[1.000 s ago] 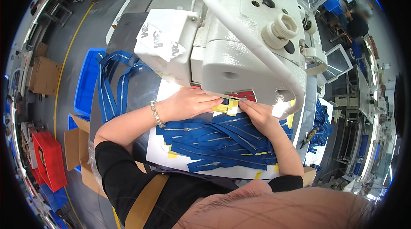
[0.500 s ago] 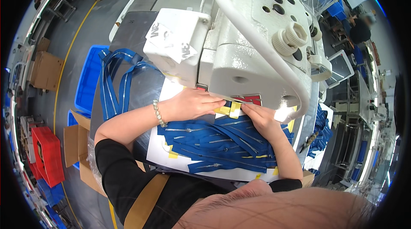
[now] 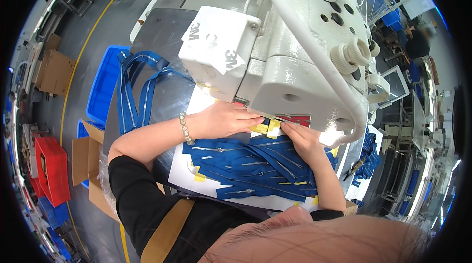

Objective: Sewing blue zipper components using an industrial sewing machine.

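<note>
My left hand [image 3: 223, 120], a beaded bracelet on its wrist, lies under the head of a white sewing machine [image 3: 295, 83]. Its fingers are stretched out side by side, tips at a small yellow piece [image 3: 272, 128] on the machine bed. From the other side my right hand [image 3: 304, 140] reaches in with straight fingers laid flat, tips next to the same yellow piece. A bit of dark blue shows between the fingertips; what lies under them is hidden. Just in front, a heap of blue zippers [image 3: 246, 159] with metal teeth covers a white board [image 3: 179, 174].
More blue zippers [image 3: 142, 93] hang over the table's left edge, by a blue bin [image 3: 104, 86]. An open cardboard box [image 3: 91, 159] and a red crate [image 3: 51, 169] stand at the left. Another zipper pile [image 3: 366, 157] lies at the right, near a tilted screen [image 3: 393, 86].
The machine and table sit slightly further right in the view, as the head has shifted. Both hands remain at the yellow piece, with little visible movement.
</note>
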The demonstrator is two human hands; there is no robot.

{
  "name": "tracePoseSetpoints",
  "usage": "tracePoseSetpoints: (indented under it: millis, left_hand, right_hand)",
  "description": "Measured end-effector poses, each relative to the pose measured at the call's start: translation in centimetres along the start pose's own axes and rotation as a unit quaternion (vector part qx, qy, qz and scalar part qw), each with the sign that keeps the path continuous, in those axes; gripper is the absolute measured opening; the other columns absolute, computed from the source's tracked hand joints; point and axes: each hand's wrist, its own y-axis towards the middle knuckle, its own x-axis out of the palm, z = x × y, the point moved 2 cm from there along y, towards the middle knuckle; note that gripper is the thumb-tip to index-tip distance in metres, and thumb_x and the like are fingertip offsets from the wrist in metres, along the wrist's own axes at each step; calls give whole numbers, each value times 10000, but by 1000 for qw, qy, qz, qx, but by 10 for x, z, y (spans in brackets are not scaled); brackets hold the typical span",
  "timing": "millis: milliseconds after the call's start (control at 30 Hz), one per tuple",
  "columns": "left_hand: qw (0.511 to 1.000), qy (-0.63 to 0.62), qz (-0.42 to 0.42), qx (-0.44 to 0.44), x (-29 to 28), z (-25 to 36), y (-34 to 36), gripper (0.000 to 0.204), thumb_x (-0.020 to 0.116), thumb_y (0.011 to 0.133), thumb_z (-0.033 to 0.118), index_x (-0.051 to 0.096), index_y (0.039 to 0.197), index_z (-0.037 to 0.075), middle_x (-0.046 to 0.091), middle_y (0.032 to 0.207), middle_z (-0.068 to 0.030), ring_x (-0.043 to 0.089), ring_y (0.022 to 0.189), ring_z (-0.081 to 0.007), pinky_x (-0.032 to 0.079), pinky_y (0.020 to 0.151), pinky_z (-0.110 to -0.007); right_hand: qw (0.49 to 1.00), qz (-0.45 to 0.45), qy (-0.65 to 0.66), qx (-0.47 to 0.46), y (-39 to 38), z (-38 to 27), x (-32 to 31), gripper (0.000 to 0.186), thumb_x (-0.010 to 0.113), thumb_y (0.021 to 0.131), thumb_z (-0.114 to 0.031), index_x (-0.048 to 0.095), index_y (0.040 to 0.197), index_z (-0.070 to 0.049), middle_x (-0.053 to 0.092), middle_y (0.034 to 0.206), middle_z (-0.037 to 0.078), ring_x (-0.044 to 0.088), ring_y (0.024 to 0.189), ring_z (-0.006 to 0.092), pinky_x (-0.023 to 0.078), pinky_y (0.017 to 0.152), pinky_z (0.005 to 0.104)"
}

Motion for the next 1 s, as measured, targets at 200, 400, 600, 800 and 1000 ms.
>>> tracePoseSetpoints:
  millis: [200,400,600,800,1000]
  left_hand:
    - [1000,5,15,23,3,-3,1,361,657,847,220,616,1178,83,615,1242,-33,632,1015,-207,542,752,-308]
    - [999,4,17,28,0,-1,2,355,658,842,208,618,1171,82,615,1244,-32,621,1046,-214,534,791,-324]
    - [1000,11,6,13,3,-2,0,357,663,833,206,623,1174,107,634,1198,-21,620,1027,-216,520,800,-329]
    - [1000,0,0,-2,5,-2,1,372,651,831,230,624,1193,145,643,1160,19,610,1021,-197,494,813,-331]
    - [996,87,7,11,13,-5,-4,373,592,868,265,603,1236,206,619,1192,79,595,990,-150,463,833,-329]
  right_hand:
    - [1000,-1,1,1,2,-1,-1,293,627,733,36,682,1018,-4,696,968,125,696,821,250,563,726,324]
    - [1000,0,0,-2,1,0,0,297,629,729,39,686,1017,-8,695,972,125,696,810,244,565,713,316]
    - [1000,-3,1,-6,0,1,0,315,636,716,46,678,1023,-10,692,967,126,692,802,245,564,702,321]
    - [1000,4,-9,-21,0,1,0,322,635,699,39,668,1017,-2,691,974,122,685,815,251,555,711,326]
    - [998,2,-53,-34,-1,-1,0,321,635,708,3,662,1027,-11,688,1002,99,675,846,228,531,754,339]
